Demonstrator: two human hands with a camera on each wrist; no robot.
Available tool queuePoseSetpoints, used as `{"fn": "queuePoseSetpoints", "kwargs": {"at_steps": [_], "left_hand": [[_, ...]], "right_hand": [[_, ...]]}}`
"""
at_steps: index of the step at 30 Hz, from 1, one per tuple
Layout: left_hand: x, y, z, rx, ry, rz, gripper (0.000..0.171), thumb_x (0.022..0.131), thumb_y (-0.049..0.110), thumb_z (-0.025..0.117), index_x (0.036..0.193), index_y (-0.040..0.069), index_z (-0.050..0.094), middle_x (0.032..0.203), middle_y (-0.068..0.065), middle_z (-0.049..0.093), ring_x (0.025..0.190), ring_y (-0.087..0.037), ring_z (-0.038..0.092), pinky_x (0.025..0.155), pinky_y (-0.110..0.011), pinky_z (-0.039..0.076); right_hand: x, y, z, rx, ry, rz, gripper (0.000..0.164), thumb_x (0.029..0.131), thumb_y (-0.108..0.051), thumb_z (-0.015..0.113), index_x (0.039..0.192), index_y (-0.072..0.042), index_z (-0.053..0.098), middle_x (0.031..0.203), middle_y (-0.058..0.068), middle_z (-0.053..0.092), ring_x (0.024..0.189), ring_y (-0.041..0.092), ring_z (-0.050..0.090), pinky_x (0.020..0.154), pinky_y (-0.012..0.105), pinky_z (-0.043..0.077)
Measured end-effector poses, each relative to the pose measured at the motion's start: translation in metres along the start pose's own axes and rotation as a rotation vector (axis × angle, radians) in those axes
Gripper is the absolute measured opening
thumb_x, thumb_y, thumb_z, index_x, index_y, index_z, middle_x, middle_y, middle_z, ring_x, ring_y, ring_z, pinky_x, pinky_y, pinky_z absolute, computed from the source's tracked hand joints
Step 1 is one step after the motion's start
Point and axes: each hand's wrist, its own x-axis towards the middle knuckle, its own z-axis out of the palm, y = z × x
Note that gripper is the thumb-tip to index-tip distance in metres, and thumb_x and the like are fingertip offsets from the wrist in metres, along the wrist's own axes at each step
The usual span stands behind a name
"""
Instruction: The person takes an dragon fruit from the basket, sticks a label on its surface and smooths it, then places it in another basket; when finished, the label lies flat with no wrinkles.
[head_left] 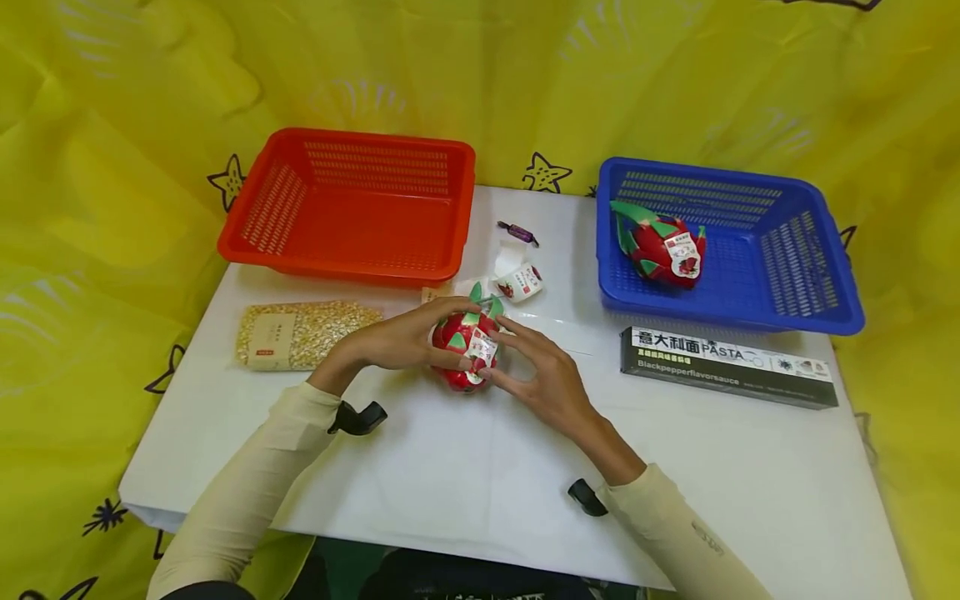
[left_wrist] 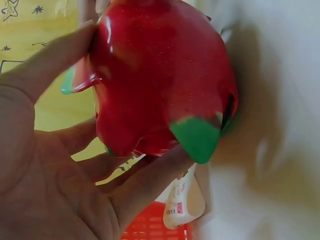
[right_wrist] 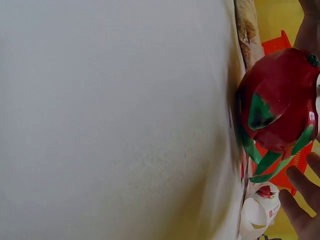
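Observation:
A red dragon fruit [head_left: 450, 333] with green leaf tips is at the middle of the table, a white label [head_left: 482, 346] on its upper face. My left hand [head_left: 401, 337] grips it from the left; in the left wrist view the thumb and fingers reach round the red skin. From the right, my right hand [head_left: 547, 375] has its thumb at the label's edge and its fingertips near the fruit's side. Its fingers look spread and mostly straight in the right wrist view. Just behind the fruit lies a roll of printed labels [head_left: 519, 283].
A red basket [head_left: 375, 271] stands at the back left. The blue basket [head_left: 720, 308] at the right holds another labelled dragon fruit [head_left: 663, 250]. A bag of corn kernels [head_left: 300, 333] lies left, a pasta box [head_left: 727, 371] right, and a purple-wrapped candy [head_left: 517, 233] behind.

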Motion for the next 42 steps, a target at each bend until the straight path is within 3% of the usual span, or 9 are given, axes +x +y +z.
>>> {"fn": "queuePoseSetpoints", "kwargs": {"at_steps": [6,12,18,24,31,37,42], "left_hand": [[0.003,0.000,0.000,0.011,0.019,0.013,0.083,0.096,0.027,0.081,0.164,0.011,0.037,0.166,-0.011,0.035,0.147,-0.035,0.037,0.115,-0.055,0.046],[0.001,0.000,0.000,-0.006,0.005,-0.010,0.083,0.097,0.029,0.080,0.165,0.016,0.036,0.169,-0.007,0.032,0.146,-0.033,0.039,0.115,-0.053,0.047],[-0.009,-0.002,-0.008,-0.043,-0.012,-0.043,0.081,0.097,0.028,0.079,0.166,0.024,0.037,0.174,-0.005,0.027,0.153,-0.034,0.035,0.118,-0.057,0.043],[-0.012,-0.005,-0.009,-0.073,-0.012,-0.014,0.077,0.098,0.025,0.079,0.164,0.025,0.040,0.166,-0.008,0.039,0.145,-0.033,0.044,0.112,-0.053,0.049],[-0.015,-0.010,-0.010,-0.084,-0.028,-0.047,0.070,0.103,0.032,0.071,0.165,0.030,0.038,0.164,-0.007,0.043,0.145,-0.035,0.046,0.111,-0.056,0.049],[-0.016,-0.016,-0.009,-0.201,0.002,-0.024,0.057,0.111,0.022,0.057,0.164,0.014,0.038,0.162,-0.017,0.044,0.134,-0.036,0.058,0.106,-0.052,0.055],[-0.014,-0.018,-0.005,-0.241,0.018,-0.005,0.054,0.112,0.015,0.053,0.163,0.008,0.037,0.162,-0.022,0.042,0.121,-0.034,0.066,0.104,-0.049,0.057]], "right_hand": [[-0.001,0.002,0.001,-0.030,0.055,-0.034,0.049,0.085,-0.024,0.091,0.130,-0.010,0.077,0.142,0.004,0.070,0.133,0.027,0.064,0.108,0.050,0.054],[-0.001,0.004,-0.001,-0.036,0.004,0.011,0.054,0.086,-0.028,0.091,0.134,-0.010,0.074,0.144,0.004,0.068,0.134,0.027,0.063,0.108,0.050,0.054],[-0.001,0.001,-0.005,-0.052,-0.085,0.081,0.061,0.087,-0.035,0.089,0.140,-0.012,0.070,0.150,0.001,0.064,0.137,0.027,0.061,0.107,0.052,0.055],[-0.001,-0.001,-0.007,0.061,-0.108,0.143,0.064,0.089,-0.031,0.088,0.147,-0.013,0.065,0.153,0.003,0.061,0.141,0.028,0.058,0.113,0.052,0.050],[0.003,-0.003,-0.001,0.254,-0.139,0.275,0.070,0.092,-0.027,0.086,0.154,-0.013,0.055,0.153,0.006,0.059,0.131,0.028,0.063,0.100,0.048,0.059],[0.010,-0.009,0.008,0.396,-0.179,0.403,0.080,0.096,-0.029,0.082,0.160,-0.012,0.038,0.163,0.009,0.038,0.139,0.035,0.054,0.100,0.047,0.059],[0.015,-0.015,0.016,0.399,-0.163,0.440,0.083,0.096,-0.032,0.081,0.162,-0.011,0.034,0.171,0.013,0.021,0.146,0.038,0.044,0.112,0.052,0.051]]}}
